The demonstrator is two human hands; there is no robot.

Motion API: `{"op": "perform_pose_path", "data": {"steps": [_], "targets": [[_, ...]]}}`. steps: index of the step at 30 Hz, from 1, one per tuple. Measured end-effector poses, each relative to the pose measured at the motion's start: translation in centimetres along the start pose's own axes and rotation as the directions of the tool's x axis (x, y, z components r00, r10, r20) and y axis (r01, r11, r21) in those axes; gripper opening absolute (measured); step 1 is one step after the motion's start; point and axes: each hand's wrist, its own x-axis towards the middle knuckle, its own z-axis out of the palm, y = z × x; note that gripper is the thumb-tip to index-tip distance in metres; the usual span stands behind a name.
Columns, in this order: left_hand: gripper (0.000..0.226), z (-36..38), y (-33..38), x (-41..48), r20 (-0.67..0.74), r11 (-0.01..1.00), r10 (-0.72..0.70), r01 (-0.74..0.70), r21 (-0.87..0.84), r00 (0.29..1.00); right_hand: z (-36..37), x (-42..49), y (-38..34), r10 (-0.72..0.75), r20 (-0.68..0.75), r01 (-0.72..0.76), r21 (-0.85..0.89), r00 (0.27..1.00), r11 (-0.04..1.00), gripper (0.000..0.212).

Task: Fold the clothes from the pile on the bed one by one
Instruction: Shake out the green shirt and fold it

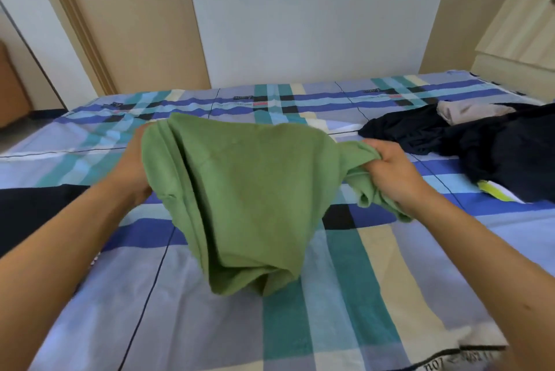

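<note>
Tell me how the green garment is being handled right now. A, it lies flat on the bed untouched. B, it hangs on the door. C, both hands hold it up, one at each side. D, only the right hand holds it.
C: the left hand and the right hand each hold an upper side of the green garment, which hangs between them over the bed.
</note>
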Motion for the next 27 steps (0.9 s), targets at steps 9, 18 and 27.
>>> {"op": "perform_pose_path", "data": {"steps": [9, 18, 27], "targets": [[0.009, -4.8, 9.0, 6.3, -0.148, 0.837, -0.022, 0.099, 0.538, 0.989, -9.1, 3.9, -16.5, -0.082, -0.107, 0.076, -0.060, 0.991, 0.995, 0.011], [0.045, 8.6, 15.7, -4.7, 0.348, 0.939, 0.206, -0.285, 0.194, 0.915, -1.6, 2.8, -29.6, -0.032, 0.197, 0.117, -0.438, 0.980, 0.891, 0.026], [0.039, 5.2, 11.9, -1.1, 0.247, 0.870, 0.343, -0.406, 0.279, 0.906, -5.3, 3.1, -29.9, 0.009, 0.022, 0.002, -0.448, 1.000, 0.894, 0.031]]}}
